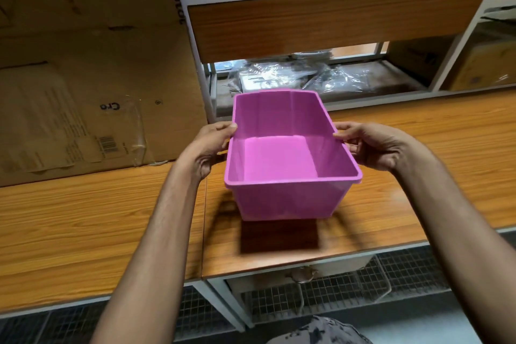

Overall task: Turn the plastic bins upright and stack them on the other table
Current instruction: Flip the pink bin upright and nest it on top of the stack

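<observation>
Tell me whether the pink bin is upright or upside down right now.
Upright: the pink bin has its open mouth facing up, showing its empty inside floor, gripped at both side rims by left hand and right hand.

Both forearms bare to frame edge, no sleeves visible. Left hand (208,148) and right hand (374,145) bare: no gloves, rings, watch or wristband. Grey cloth with dark mottled pattern (321,331) at bottom edge, garment type unclear.
</observation>
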### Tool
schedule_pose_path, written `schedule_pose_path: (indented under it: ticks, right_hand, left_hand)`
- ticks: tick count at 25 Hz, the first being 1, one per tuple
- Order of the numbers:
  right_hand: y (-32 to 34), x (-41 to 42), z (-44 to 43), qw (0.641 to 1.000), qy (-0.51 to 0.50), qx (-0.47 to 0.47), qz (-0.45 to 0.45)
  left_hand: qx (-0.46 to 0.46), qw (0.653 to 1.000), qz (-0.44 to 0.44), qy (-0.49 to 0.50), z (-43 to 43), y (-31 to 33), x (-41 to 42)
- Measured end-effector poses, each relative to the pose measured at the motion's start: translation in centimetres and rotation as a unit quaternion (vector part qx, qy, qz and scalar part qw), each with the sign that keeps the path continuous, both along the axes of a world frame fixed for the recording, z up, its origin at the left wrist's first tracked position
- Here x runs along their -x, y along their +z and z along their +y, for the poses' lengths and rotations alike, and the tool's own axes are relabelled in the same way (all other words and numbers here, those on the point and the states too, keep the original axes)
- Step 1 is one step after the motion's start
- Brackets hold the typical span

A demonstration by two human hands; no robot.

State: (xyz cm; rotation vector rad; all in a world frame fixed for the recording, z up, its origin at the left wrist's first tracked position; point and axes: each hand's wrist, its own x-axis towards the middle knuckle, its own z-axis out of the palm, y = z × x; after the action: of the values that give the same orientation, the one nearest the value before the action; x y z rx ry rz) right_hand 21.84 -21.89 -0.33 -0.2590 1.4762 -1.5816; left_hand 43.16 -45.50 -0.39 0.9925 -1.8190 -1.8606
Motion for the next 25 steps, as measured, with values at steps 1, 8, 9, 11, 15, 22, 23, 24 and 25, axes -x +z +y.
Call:
schedule_pose_path:
  ticks: [1, 8, 9, 11, 15, 22, 23, 24, 25]
  right_hand:
    - [-0.3, -0.4, 0.8, 1.000, -0.010, 0.007, 0.015]
    - [-2.4, -3.2, 7.6, 0.979, -0.108, 0.017, 0.170]
    - [-2.8, -3.5, 8.9, 0.977, -0.119, 0.015, 0.175]
    - [-3.6, -3.8, 11.3, 0.974, -0.133, 0.011, 0.185]
    - [-5.4, -4.2, 16.7, 0.961, -0.190, 0.003, 0.203]
    - [-6.4, -4.0, 28.2, 0.924, -0.309, 0.019, 0.225]
    - [-6.4, -3.9, 30.1, 0.919, -0.324, 0.019, 0.223]
    - [-6.3, -3.8, 32.5, 0.913, -0.342, 0.019, 0.221]
    - [-6.2, -3.7, 34.8, 0.909, -0.355, 0.019, 0.219]
  left_hand:
    - [0.006, 1.000, 0.004, -0.015, 0.9, -0.4, -0.1]
    - [0.000, 0.993, 0.101, -0.062, 6.3, -2.8, -0.3]
    - [-0.006, 0.991, 0.111, -0.068, 7.1, -3.0, -0.1]
    - [-0.002, 0.989, 0.123, -0.080, 8.9, -3.5, 0.4]
    - [0.014, 0.984, 0.135, -0.116, 13.5, -4.0, 2.0]
    - [0.014, 0.958, 0.118, -0.260, 23.0, -4.1, 6.1]
    - [0.014, 0.954, 0.121, -0.275, 24.6, -4.0, 7.0]
    - [0.013, 0.949, 0.121, -0.290, 26.5, -4.0, 8.2]
    - [0.012, 0.944, 0.120, -0.306, 28.5, -4.0, 9.3]
